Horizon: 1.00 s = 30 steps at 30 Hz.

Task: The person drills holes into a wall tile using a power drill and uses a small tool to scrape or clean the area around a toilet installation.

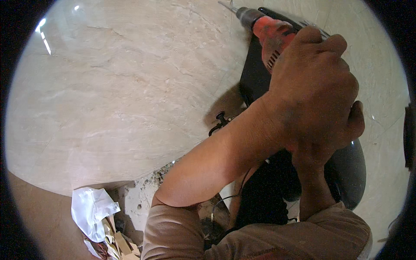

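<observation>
Drill (273, 37) is pressing its bit against the marble wall (121, 86), both hands (314, 86) clamped together on it, needing steady straight pressure next.

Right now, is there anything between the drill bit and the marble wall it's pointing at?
Nothing visible. The bit of the orange drill points at the pale marble wall, and the surface around its tip is bare. Both hands are wrapped around the drill's body, left hand over right hand. The actual contact point is too small to judge.
</observation>
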Tool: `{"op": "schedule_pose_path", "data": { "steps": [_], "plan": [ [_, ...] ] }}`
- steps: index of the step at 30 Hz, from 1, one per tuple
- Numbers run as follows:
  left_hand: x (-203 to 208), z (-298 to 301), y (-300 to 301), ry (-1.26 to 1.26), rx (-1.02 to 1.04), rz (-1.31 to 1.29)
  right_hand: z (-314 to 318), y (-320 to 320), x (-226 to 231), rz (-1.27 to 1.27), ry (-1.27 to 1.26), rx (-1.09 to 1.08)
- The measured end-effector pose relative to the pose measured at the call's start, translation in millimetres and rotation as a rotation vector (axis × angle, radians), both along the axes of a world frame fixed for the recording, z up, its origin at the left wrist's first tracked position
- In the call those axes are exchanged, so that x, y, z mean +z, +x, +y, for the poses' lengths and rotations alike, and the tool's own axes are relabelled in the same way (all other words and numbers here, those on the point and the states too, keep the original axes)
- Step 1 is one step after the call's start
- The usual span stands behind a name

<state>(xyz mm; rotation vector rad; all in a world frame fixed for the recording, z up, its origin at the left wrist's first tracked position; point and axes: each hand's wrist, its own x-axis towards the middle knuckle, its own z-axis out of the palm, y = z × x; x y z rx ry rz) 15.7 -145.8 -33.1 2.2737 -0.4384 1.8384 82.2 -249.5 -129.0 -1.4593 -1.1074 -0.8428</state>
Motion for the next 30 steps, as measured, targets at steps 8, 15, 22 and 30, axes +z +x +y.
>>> {"op": "schedule_pose_path", "data": {
  "steps": [8, 15, 22, 30],
  "plan": [
    [32.8, -6.5, 6.3, -0.044, 0.107, 0.377, -12.7, 2.1, 17.5, 0.062, -0.006, 0.084],
    [56.1, -4.8, 19.8, 0.037, 0.15, 0.602, -10.2, -15.3, 49.4, 0.643, 0.071, 0.498],
    [67.6, -11.3, 34.8, 0.096, 0.179, 0.762, -2.9, -22.6, 51.0, 0.914, 0.294, 0.561],
    [64.6, -10.7, 35.7, 0.088, 0.202, 0.905, -2.1, -24.0, 40.0, 1.037, 0.261, 0.696]
  ]
}}
